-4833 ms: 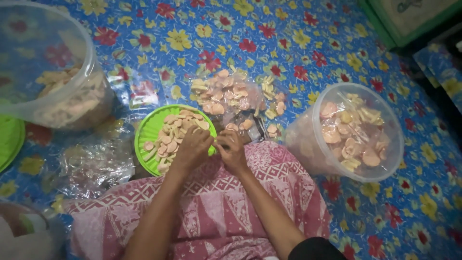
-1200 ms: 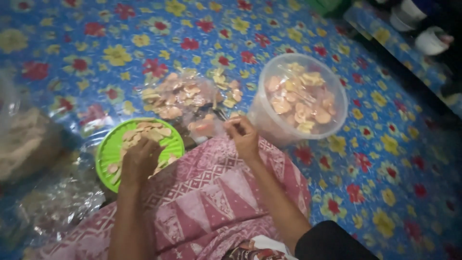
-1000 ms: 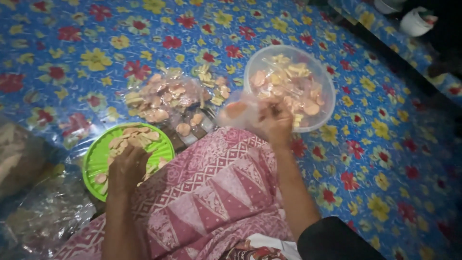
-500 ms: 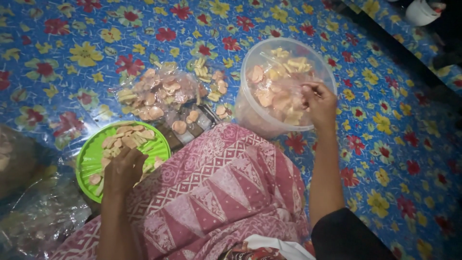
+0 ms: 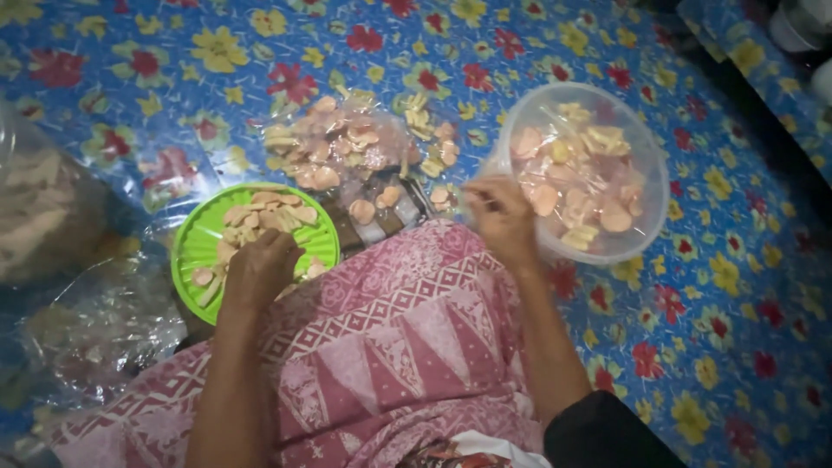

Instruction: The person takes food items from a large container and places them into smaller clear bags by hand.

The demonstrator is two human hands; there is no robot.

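Note:
My left hand [image 5: 260, 269] rests on a round green plate [image 5: 195, 238] on my lap edge, fingers curled down over the pale crackers [image 5: 269, 215] piled on it. My right hand [image 5: 501, 215] hovers at the left rim of a clear plastic bucket [image 5: 646, 186] filled with small bags of crackers [image 5: 576, 169]; it is blurred and I see nothing in its loosely bent fingers. Between the plate and the bucket lies a heap of bagged and loose crackers [image 5: 334, 147] on the floor mat.
A blue floral mat [image 5: 130, 52] covers the floor. My pink patterned skirt [image 5: 390, 347] fills the foreground. Another clear container with crackers [image 5: 39, 217] stands at far left, and crumpled empty plastic bags [image 5: 95, 329] lie beside it.
My right hand carried a small bag from my lap to the bucket, reached over it, and has now drawn back to its left rim. My left hand stayed on the green plate.

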